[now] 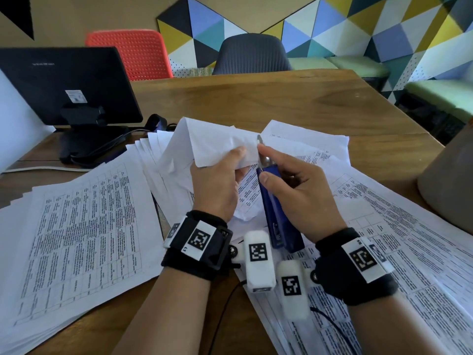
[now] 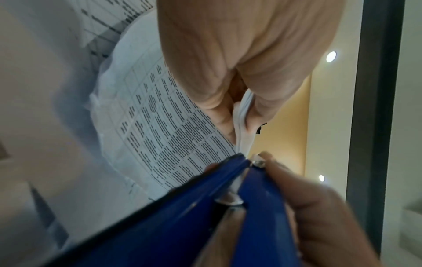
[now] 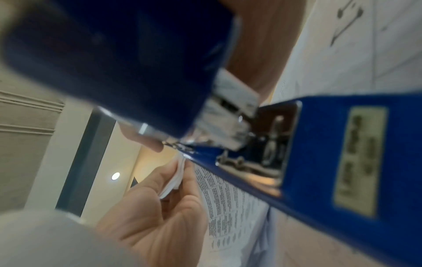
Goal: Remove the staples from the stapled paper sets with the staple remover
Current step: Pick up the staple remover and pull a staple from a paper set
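My left hand [image 1: 217, 175] pinches the corner of a stapled paper set [image 1: 212, 142], lifted above the table with its pages folded back. In the left wrist view my thumb and fingers [image 2: 217, 112] squeeze the white paper edge [image 2: 244, 122]. My right hand [image 1: 294, 190] grips a blue stapler-shaped staple remover [image 1: 276, 213], its metal tip [image 1: 259, 140] pressed against the pinched corner. The right wrist view shows the blue tool [image 3: 319, 153] close up, its metal front at the paper corner [image 3: 180, 168]. The staple itself is too small to make out.
Printed sheets lie spread over the wooden table [image 1: 281, 98], a stack at the left [image 1: 76, 226] and more at the right [image 1: 409, 239]. A black monitor [image 1: 64, 85] stands at the back left. A grey object [image 1: 450, 175] sits at the right edge. Chairs stand behind the table.
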A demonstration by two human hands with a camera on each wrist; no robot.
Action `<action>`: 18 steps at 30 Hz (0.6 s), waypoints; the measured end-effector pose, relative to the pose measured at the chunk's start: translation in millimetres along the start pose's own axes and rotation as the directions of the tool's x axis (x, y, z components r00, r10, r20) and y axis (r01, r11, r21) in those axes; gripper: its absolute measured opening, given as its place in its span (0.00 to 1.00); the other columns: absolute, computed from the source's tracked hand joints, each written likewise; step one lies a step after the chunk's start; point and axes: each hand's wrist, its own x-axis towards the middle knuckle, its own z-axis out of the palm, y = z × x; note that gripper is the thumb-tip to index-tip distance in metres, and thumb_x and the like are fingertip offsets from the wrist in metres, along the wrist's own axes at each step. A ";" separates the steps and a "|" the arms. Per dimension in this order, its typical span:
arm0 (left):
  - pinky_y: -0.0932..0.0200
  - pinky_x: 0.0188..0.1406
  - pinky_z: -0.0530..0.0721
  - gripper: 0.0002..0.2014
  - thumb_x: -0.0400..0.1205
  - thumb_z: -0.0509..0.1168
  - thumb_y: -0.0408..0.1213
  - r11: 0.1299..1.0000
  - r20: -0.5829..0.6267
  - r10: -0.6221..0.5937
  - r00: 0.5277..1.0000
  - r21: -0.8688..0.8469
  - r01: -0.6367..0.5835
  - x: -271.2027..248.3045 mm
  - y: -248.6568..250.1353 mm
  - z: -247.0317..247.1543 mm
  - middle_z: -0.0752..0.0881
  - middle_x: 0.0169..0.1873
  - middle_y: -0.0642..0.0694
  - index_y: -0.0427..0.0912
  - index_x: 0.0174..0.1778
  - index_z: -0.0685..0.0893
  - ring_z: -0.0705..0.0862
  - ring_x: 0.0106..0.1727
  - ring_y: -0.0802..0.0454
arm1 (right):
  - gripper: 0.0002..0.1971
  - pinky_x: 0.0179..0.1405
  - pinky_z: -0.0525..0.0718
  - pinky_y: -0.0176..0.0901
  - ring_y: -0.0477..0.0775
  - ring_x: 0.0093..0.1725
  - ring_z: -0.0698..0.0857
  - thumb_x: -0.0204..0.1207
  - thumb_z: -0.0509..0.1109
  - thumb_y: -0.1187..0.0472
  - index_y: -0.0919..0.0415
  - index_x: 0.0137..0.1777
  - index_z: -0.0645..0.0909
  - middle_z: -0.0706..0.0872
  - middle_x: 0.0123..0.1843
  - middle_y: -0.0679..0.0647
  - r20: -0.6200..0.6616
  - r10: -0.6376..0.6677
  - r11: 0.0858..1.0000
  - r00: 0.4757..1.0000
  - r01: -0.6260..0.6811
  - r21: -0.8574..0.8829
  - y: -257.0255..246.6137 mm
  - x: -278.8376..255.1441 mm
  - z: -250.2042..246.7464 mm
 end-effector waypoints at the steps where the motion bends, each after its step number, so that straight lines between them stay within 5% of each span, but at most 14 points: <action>1: 0.56 0.42 0.91 0.16 0.80 0.72 0.20 1.000 0.012 0.001 1.000 -0.013 -0.001 0.3 0.2 0.9 0.93 0.53 0.38 0.33 0.63 0.87 0.94 0.51 0.45 | 0.22 0.46 0.85 0.42 0.64 0.42 0.86 0.83 0.73 0.68 0.41 0.69 0.87 0.92 0.52 0.65 -0.022 0.038 0.999 0.999 -0.038 -0.002 2.3 1.6 -0.8; 4: 0.54 0.44 0.91 0.20 0.80 0.72 0.20 1.000 0.060 0.026 0.998 -0.011 -0.025 -0.3 -2.5 2.8 0.90 0.59 0.32 0.29 0.68 0.83 0.93 0.56 0.39 | 0.21 0.34 0.78 0.33 0.48 0.33 0.76 0.84 0.72 0.69 0.42 0.68 0.87 0.87 0.36 0.63 -0.007 0.100 0.995 0.995 -0.100 -0.013 3.0 3.1 -3.5; 9: 0.49 0.48 0.91 0.15 0.79 0.73 0.21 0.997 0.113 0.074 0.991 0.026 -0.078 -1.1 -7.3 2.5 0.91 0.54 0.31 0.27 0.63 0.85 0.93 0.53 0.39 | 0.21 0.40 0.80 0.43 0.54 0.40 0.80 0.84 0.72 0.66 0.39 0.67 0.87 0.89 0.50 0.73 0.009 0.123 0.992 0.992 -0.122 -0.022 2.9 4.1 0.5; 15: 0.50 0.45 0.89 0.11 0.80 0.73 0.22 0.991 0.136 0.083 0.987 0.094 -0.096 -3.7 -6.2 3.5 0.92 0.51 0.33 0.29 0.59 0.88 0.93 0.50 0.40 | 0.20 0.30 0.74 0.34 0.48 0.31 0.73 0.83 0.73 0.67 0.42 0.67 0.89 0.84 0.33 0.62 -0.021 0.120 0.992 0.993 -0.121 -0.022 5.5 3.3 -2.1; 18: 0.49 0.44 0.90 0.08 0.80 0.72 0.22 0.982 0.157 0.098 0.983 0.146 -0.121 -5.5 -6.3 5.2 0.93 0.47 0.33 0.29 0.55 0.89 0.93 0.46 0.40 | 0.19 0.39 0.77 0.43 0.53 0.37 0.77 0.84 0.73 0.66 0.44 0.69 0.89 0.88 0.45 0.74 -0.024 0.111 0.993 0.993 -0.112 -0.022 7.9 4.8 -1.9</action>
